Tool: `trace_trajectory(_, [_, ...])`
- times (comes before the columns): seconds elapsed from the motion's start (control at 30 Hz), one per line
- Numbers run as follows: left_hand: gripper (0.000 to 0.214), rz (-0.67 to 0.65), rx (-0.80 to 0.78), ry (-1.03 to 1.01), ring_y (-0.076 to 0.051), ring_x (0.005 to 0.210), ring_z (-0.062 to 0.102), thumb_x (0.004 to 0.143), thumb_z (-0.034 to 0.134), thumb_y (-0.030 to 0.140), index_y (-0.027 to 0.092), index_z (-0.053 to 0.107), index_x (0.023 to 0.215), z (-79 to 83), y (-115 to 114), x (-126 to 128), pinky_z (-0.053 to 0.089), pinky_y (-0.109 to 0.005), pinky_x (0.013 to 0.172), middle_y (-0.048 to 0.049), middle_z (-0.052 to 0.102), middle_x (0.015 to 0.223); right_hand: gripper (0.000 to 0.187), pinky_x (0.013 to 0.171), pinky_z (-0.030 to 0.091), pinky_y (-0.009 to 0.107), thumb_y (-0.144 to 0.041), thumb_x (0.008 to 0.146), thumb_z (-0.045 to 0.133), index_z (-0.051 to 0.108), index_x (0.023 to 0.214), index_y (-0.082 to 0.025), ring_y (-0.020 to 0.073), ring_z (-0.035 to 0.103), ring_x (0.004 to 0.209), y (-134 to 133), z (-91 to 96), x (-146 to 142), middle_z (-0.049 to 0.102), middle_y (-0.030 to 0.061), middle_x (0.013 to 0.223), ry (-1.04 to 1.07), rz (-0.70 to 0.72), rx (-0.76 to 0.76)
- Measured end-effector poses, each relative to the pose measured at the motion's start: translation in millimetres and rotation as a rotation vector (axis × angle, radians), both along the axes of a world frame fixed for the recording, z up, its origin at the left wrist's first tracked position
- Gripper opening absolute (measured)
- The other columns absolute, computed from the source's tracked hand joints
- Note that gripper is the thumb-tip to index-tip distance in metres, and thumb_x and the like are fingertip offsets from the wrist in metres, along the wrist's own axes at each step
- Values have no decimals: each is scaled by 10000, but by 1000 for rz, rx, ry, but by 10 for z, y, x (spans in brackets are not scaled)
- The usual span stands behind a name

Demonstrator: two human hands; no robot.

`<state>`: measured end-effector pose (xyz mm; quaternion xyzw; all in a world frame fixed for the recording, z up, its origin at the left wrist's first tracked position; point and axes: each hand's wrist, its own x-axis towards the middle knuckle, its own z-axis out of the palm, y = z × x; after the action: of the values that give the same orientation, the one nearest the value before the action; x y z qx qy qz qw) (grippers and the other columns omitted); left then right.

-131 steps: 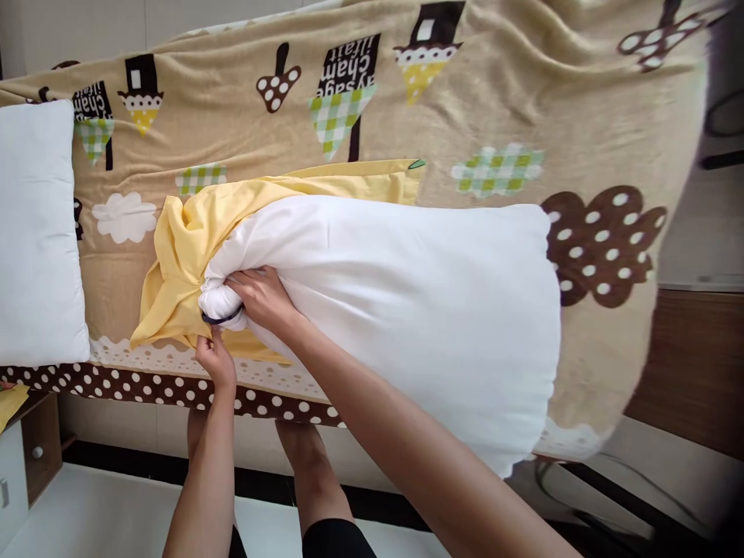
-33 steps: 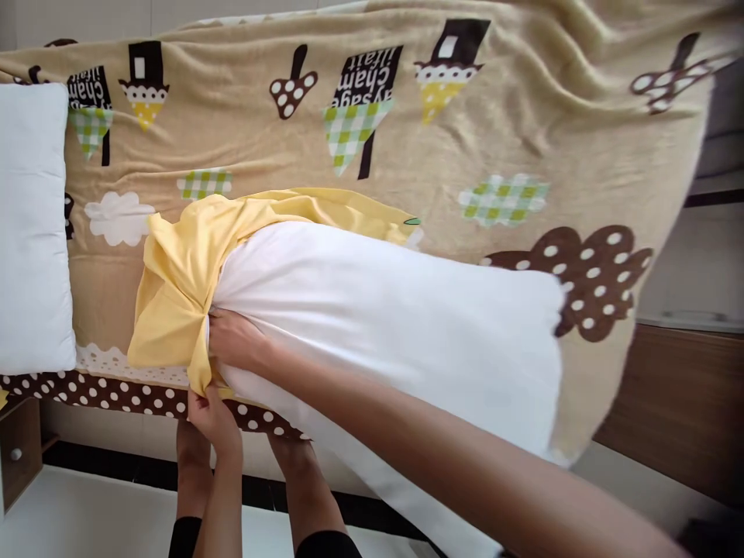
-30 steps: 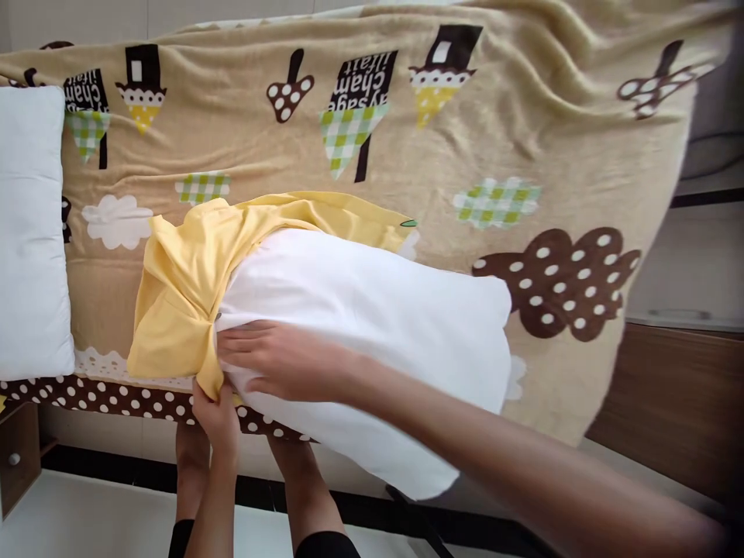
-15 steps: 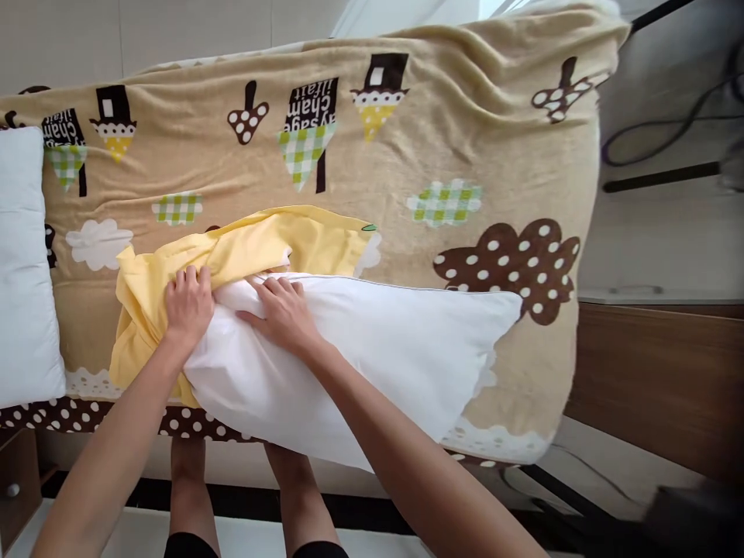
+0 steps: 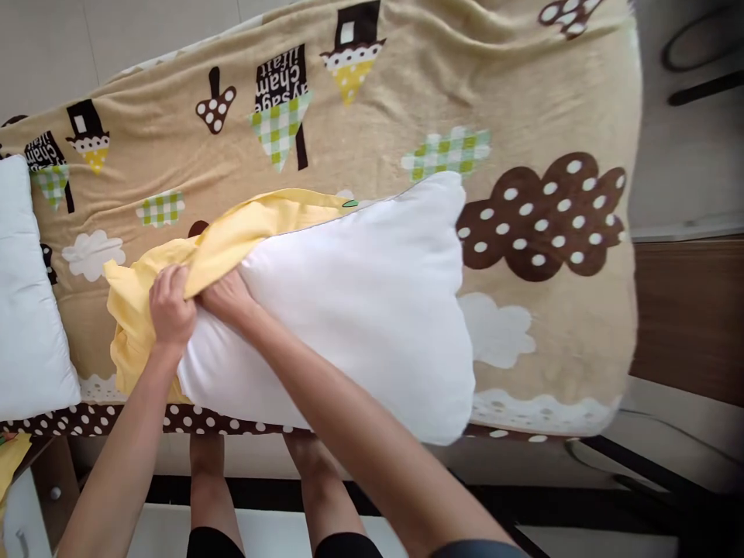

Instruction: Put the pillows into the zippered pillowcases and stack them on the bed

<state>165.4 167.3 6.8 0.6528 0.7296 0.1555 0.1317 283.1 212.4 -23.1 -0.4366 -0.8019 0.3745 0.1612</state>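
Note:
A white pillow [image 5: 360, 310] lies on the patterned blanket [image 5: 372, 93], its left end inside a bunched yellow pillowcase [image 5: 232, 221]. My left hand [image 5: 173, 304] is closed on the gathered edge of the pillowcase, fingers curled over the cloth. Just to its right, my right hand [image 5: 226, 297] presses at the pillow's left end, its fingers hidden under the fold of yellow fabric. The wider right part of the pillow is bare, and a small green leaf mark shows on the pillowcase's far corner.
Another white pillow [image 5: 35, 310] lies at the bed's left end. A wooden cabinet [image 5: 55, 480] with a round knob stands at lower left, with yellow cloth [image 5: 12, 461] beside it. A brown wooden panel [image 5: 686, 310] is beyond the bed's right end.
My right hand has moved left, from on top of the pillow to under the pillowcase's fold. The pillow's right end has swung up and away from me. The view has shifted.

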Motion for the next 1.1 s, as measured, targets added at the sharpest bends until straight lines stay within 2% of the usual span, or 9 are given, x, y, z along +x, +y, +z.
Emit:
trace_trajectory(0.1, [558,108,-113,-117,-256,1332,491,771,441,131,153,594,1307,-223,-47,-224,392,-416,1128,-127,569,1390,533,1089,350,479,-505,906,555,569,1306,-152,321,486,1275,86,127,468,568,176,1366,-37,201,91])
trace_trajectory(0.2, [585,87,-140,-145,-278,1376,451,742,458,111,160,605,1306,-232,29,-170,372,-454,1149,-112,569,1400,818,1062,351,523,-631,768,668,492,1375,-111,392,469,1284,92,173,723,513,237,1410,-275,130,50])
trace_trajectory(0.3, [499,129,-145,-92,-304,1330,502,757,443,81,161,663,1198,-61,221,73,336,-502,1154,-122,671,1247,549,938,441,509,-460,769,689,635,1146,-64,392,621,1037,16,111,545,677,258,1101,-427,55,-124])
trace_trajectory(0.43, [491,269,-180,-113,-304,1052,673,759,395,32,158,654,1157,223,342,498,485,-473,990,-123,736,969,284,898,502,476,-302,824,496,727,928,-173,321,662,900,-208,18,130,720,141,818,-125,106,-197])
trace_trajectory(0.6, [500,-77,-64,-213,-255,1247,577,812,383,69,156,619,1244,199,30,761,441,-417,1088,-120,674,1235,474,992,474,548,-395,884,422,648,1248,-191,333,592,1133,-190,-109,12,701,151,1087,-2,7,-156])
trace_trajectory(0.73, [497,-103,-133,-182,-248,1372,457,866,413,149,126,542,1346,57,6,377,344,-444,1173,-149,560,1401,411,1069,373,582,-301,922,415,677,1173,-108,353,575,1156,4,-60,153,694,217,1117,-58,92,-92])
trace_trajectory(0.87, [475,-208,-209,-285,-268,1443,347,880,560,357,191,564,1324,191,113,-352,267,-468,1203,-124,495,1467,453,1161,268,538,-417,951,464,637,1230,-104,343,475,1292,-122,178,603,620,207,1278,-86,131,119])
trace_trajectory(1.03, [557,701,-63,-612,-283,1301,517,760,730,479,162,598,1198,137,-77,-1216,397,-448,1125,-155,605,1307,517,1140,293,535,-500,961,440,548,1337,-162,326,436,1317,-400,214,978,564,178,1361,-74,166,177])
trace_trajectory(1.1, [541,809,-236,-829,-300,1147,624,715,761,501,137,638,1096,1,-182,-1360,505,-448,1009,-168,680,1147,517,1123,305,531,-500,956,442,545,1335,-163,328,436,1308,-397,150,923,560,183,1356,-72,156,160])
